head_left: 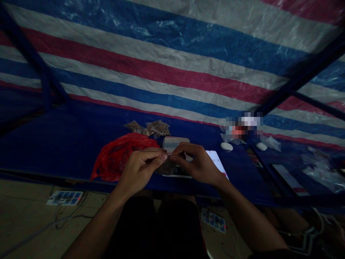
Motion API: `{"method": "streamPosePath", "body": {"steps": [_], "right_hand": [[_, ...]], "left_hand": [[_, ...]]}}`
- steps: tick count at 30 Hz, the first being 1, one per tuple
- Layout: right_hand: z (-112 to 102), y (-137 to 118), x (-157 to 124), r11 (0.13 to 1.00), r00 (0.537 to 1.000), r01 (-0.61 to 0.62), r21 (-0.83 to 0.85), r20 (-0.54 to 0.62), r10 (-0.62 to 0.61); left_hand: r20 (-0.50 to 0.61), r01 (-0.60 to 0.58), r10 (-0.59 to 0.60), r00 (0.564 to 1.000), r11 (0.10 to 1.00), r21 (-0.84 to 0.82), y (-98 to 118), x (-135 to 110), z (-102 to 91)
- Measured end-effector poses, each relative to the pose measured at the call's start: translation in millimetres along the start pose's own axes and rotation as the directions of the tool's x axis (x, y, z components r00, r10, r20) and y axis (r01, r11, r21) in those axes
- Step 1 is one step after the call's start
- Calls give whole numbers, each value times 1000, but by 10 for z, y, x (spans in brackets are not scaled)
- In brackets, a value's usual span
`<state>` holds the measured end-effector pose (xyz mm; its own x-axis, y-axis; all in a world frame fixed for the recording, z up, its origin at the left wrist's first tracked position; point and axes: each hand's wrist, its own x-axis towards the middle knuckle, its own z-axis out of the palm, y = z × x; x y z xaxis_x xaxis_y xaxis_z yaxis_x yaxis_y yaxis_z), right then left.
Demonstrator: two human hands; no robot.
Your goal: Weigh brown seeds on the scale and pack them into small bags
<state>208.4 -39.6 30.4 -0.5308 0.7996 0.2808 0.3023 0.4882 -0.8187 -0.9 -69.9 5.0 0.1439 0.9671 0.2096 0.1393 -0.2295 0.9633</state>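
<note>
My left hand (142,163) and my right hand (195,162) come together over the blue table (54,151). Thumb and fingers of each pinch the top edge of a small clear plastic bag (165,167), which hangs between them with something dark inside. Directly behind it lies a flat device with a shiny plate, which looks like a small digital scale (176,142), partly covered by my hands. Left of my left hand, a crumpled red plastic bag (113,154) lies open. Several small clear bags of brown bits (159,127) rest behind it.
A lit phone (217,162) lies beside my right wrist. Further right are white oval objects (226,146), another phone (289,179) and clear plastic bags (323,169). Blue metal posts and a striped tarp (161,79) stand behind. Power strips (64,198) with cables are on the floor.
</note>
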Motion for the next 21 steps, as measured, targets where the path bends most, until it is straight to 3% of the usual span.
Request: {"method": "streamPosePath", "body": {"steps": [5, 9, 10, 12, 14, 15, 16, 18, 20, 21], "right_hand": [[-23, 45, 10, 999, 994, 0, 32, 106, -3], [-74, 97, 69, 999, 990, -47, 15, 136, 45], [-114, 103, 96, 999, 992, -54, -7, 111, 55], [-250, 113, 166, 996, 998, -52, -75, 26, 54], [-450, 141, 263, 983, 996, -34, -180, -91, 18], [-556, 167, 321, 970, 987, -21, -244, -160, -19], [-652, 204, 381, 950, 976, -13, -313, -210, -55], [-776, 300, 501, 902, 953, 6, -432, -270, -136], [-766, 402, 592, 860, 961, 27, -509, -224, -163], [-707, 443, 620, 848, 972, 36, -529, -178, -152]], "left_hand": [[149, 77, -70, 986, 996, -43, -35, -61, -102], [175, 99, -99, 980, 995, 6, -63, -96, -183], [138, 78, -84, 987, 996, 49, -59, -97, -233], [-39, 16, -8, 999, 977, 211, -43, -100, -405], [-289, 37, 108, 951, 889, 457, -40, -118, -675], [-394, 129, 138, 909, 805, 579, -52, -135, -830], [-477, 266, 113, 872, 707, 655, -77, -155, -985], [-547, 530, -150, 824, 546, 649, -164, -196, -1245], [-462, 594, -373, 805, 528, 607, -284, -223, -1386], [-385, 566, -416, 824, 567, 598, -345, -226, -1408]]}}
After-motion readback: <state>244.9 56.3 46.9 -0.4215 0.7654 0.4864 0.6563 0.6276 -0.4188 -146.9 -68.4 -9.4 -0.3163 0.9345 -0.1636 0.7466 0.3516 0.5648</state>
